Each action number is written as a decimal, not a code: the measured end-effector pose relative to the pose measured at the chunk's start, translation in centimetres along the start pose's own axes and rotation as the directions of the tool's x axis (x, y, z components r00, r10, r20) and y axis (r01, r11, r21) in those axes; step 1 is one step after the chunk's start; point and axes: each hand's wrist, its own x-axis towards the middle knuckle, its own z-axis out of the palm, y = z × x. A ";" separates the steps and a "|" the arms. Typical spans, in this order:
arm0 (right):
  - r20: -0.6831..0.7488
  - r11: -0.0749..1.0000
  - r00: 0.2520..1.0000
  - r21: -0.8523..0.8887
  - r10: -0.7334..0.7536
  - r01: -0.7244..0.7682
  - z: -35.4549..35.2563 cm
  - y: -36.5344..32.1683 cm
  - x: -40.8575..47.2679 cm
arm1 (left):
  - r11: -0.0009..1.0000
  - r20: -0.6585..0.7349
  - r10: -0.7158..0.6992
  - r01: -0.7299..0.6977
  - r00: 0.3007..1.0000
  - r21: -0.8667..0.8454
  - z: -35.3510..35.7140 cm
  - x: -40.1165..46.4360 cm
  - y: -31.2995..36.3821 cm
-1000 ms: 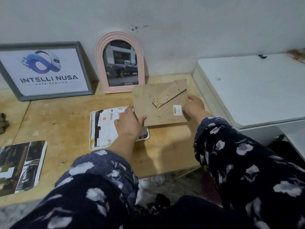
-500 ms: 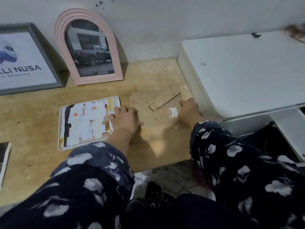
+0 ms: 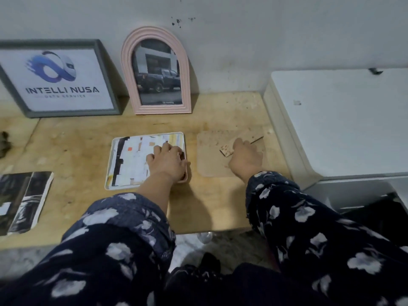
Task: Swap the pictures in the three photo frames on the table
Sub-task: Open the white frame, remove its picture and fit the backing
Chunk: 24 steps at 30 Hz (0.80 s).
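Note:
A pale rectangular frame lies flat in the middle of the table, showing a sheet with white patches inside. My left hand rests on its right side, fingers on the sheet and thumb past the frame's right edge. To the right, a brown backing board lies flat on the table. My right hand rests on it, fingertips at its folded stand flap. A grey frame with a blue logo picture and a pink arched frame with a truck photo lean on the wall.
A loose dark photo lies at the table's left front. A white box-like unit stands close to the right of the board. A dark object sits at the far left edge. The wooden table ends just before my sleeves.
The backing board, held up in both hands a second ago, now lies flat right of the pale frame. My left hand has left the board and moved onto the frame.

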 end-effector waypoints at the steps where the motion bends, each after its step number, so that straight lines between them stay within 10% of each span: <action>1: 0.035 0.999 0.998 0.021 -0.045 0.044 0.0 -1.2 0.0 | 0.999 -0.021 -0.048 0.048 0.999 -0.008 -0.4 0.1 -1.2; 11: 0.192 0.926 0.905 0.067 -0.379 0.373 2.4 -11.6 0.5 | 0.969 -0.034 -0.236 0.233 0.971 -0.083 -2.8 1.7 -10.7; 24: 0.122 0.960 0.953 0.009 -0.279 0.280 4.0 -14.2 0.1 | 0.995 -0.031 -0.095 0.095 0.995 0.000 -2.2 4.1 -14.0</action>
